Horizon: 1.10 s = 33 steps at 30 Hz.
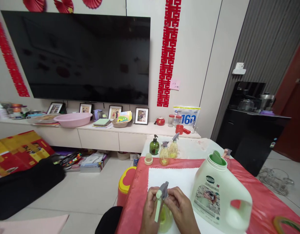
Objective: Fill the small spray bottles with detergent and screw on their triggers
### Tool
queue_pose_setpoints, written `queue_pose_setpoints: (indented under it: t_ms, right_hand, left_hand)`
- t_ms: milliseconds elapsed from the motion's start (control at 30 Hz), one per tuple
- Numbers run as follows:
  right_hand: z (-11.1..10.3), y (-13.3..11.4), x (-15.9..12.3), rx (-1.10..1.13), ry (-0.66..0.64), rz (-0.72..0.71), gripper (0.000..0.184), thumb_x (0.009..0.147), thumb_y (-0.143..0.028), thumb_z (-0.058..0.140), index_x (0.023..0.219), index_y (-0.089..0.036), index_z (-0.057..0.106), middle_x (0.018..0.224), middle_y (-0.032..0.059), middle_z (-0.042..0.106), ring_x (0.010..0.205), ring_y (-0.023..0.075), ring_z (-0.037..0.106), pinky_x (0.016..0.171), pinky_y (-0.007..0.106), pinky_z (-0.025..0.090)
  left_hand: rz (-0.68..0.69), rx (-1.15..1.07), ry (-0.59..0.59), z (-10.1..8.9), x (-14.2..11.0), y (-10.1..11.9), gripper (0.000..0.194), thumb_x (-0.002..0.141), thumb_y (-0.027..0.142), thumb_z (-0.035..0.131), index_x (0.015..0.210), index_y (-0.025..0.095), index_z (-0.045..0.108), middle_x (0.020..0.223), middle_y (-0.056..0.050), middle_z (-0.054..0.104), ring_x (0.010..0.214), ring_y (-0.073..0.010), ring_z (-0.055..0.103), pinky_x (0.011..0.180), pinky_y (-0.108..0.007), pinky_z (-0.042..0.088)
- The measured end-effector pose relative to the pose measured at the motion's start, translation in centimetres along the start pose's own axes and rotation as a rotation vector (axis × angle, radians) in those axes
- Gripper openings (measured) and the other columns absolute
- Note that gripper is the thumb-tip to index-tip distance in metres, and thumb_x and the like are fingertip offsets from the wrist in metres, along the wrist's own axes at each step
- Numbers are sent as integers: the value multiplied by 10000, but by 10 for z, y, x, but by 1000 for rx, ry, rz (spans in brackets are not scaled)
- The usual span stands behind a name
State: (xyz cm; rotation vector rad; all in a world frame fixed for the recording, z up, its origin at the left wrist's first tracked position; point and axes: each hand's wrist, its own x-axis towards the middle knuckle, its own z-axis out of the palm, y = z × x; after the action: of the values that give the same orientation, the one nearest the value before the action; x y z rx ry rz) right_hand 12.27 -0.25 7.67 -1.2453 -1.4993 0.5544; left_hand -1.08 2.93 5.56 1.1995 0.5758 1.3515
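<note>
Between my two hands stands a yellow-green spray bottle (165, 218) with a grey and pale green trigger head (162, 192). My left hand (149, 208) is closed on the left side of the bottle's neck. The fingers of my right hand (180, 208) pinch at the neck from the other side, just under the head. Right beside my right hand is a large pale green detergent jug (220, 195), uncapped, with a green spout in its mouth. Under the bottle lies a white sheet (174, 175).
Beyond the sheet are two yellowish spray bottles (164, 156), a green pump bottle (154, 146) and a pale cap (148, 159). A tape roll (287, 224) lies at the right on the red tablecloth (264, 195). A red-yellow stool (125, 182) stands left of the table.
</note>
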Motion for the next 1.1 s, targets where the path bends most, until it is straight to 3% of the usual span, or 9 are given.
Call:
queue_pose_setpoints:
  t_ms: [200,367,633,867,1100]
  right_hand:
    - [-2,-2,2,11,-72,17,269,944,-384,507,977,-184,684,893,38,574,822,132,569,739,205,447]
    - [5,-3,-1,11,43,-68,213,939,-341,529,956,-177,664,900,37,600,756,124,569,691,203,463]
    - [15,5,-6,-57,158,-171,208,963,-309,519,1052,-195,668,925,22,639,784,115,593,703,181,473]
    - [7,1,-4,-34,14,-134,194,964,-293,492,1010,-194,653,921,22,603,833,126,568,743,196,460]
    - [9,2,-4,-60,38,-170,181,956,-264,499,1018,-195,655,943,33,619,860,144,548,762,214,455]
  left_hand:
    - [77,40,0,2,1,-3,282,827,473,709,934,213,683,924,-62,701,865,-224,664,833,-344,556]
    - [147,197,31,-2,0,-11,258,856,455,681,990,236,705,951,-64,703,979,-246,649,880,-346,553]
    - [93,159,70,-4,-1,-20,340,839,512,684,1052,247,697,1036,-71,723,1000,-259,665,927,-378,558]
    - [69,196,100,-6,-3,-20,361,830,519,690,1067,247,685,1035,-66,714,1046,-263,660,966,-379,540]
    - [31,179,85,-5,-6,-8,359,815,519,704,1055,254,669,1046,-56,718,1067,-271,653,979,-387,526]
